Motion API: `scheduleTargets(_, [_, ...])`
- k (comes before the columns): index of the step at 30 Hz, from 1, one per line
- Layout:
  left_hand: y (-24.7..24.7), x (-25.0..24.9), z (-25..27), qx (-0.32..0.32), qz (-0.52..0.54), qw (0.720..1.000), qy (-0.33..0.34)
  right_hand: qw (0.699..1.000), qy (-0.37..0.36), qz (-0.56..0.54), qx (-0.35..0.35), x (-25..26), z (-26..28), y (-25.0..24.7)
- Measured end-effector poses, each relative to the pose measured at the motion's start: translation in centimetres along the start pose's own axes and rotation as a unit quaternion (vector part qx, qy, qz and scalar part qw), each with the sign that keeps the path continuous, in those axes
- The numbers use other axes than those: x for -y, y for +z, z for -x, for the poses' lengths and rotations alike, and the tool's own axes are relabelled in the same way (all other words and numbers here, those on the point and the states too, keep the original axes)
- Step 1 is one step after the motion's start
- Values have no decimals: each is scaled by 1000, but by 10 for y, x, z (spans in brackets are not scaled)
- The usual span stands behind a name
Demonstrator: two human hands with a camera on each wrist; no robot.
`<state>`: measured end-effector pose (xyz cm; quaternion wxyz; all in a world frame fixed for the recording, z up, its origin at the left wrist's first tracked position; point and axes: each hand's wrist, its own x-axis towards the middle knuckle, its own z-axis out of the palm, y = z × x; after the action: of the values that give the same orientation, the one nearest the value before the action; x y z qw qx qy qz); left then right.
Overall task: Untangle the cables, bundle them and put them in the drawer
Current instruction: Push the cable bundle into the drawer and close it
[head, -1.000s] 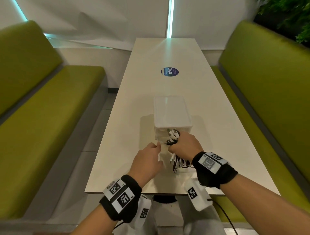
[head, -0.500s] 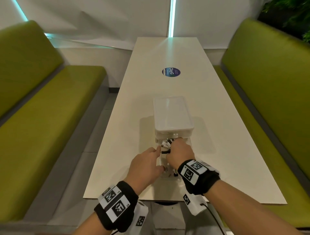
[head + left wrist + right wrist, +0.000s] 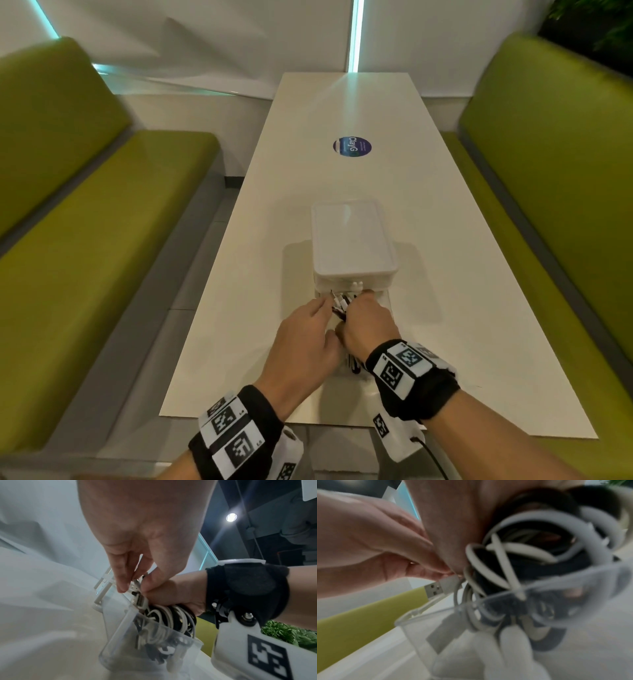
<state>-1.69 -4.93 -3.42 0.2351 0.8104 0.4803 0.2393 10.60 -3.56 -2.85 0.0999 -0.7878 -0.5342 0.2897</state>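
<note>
A coiled bundle of black and white cables (image 3: 340, 305) is gripped in my right hand (image 3: 366, 322). It sits partly inside the pulled-out translucent drawer (image 3: 386, 301) of a white drawer unit (image 3: 352, 240). In the left wrist view the cable bundle (image 3: 171, 616) dips below the drawer rim (image 3: 120, 642) under my right hand (image 3: 176, 592). My left hand (image 3: 137, 561) pinches loose plug ends at the top of the bundle, beside a USB plug (image 3: 140, 600). The right wrist view shows the bundle (image 3: 530, 547), the USB plug (image 3: 435, 589) and the drawer rim (image 3: 453, 609).
The drawer unit stands on a long white table (image 3: 445, 342) with a round blue sticker (image 3: 352, 146) farther back. Green benches (image 3: 85, 257) run along both sides. The table's near edge lies just under my wrists.
Both hands have moved forward and down toward the drawer unit. The cable bundle has gone from hanging above the drawer to resting partly inside it.
</note>
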Motion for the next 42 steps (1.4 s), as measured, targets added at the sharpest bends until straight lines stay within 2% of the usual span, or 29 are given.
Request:
scheduleTargets(6, [10, 0, 10, -46, 152, 986, -51, 999, 30, -7, -13, 4, 2, 0])
scheduleTargets(8, [14, 1, 8, -56, 122, 990, -44, 1000, 22, -2, -16, 3, 1, 3])
scheduleTargets(13, [18, 7, -6, -20, 63, 997, -47, 1000, 15, -1, -22, -3, 3, 7])
scheduleTargets(19, [13, 2, -26, 28, -97, 994, -39, 1000, 4, -11, 20, -10, 5, 7])
scheduleTargets(25, [14, 0, -29, 28, -76, 996, -43, 997, -15, -44, 68, -20, 6, -1])
scheduleTargets(28, [16, 2, -29, 22, -88, 995, -36, 996, -28, -8, 79, -21, 5, -1])
scheduleTargets(32, [19, 2, -26, 25, -93, 995, -23, 998, -33, 12, 43, -18, 9, 5])
scheduleTargets(36, [24, -3, -17, -5, -64, 998, -28, 999, 2, -49, 18, -17, 7, 5])
scheduleTargets(42, [27, 0, -3, 5, -77, 996, -39, 992, 19, -121, -38, -19, 10, 9])
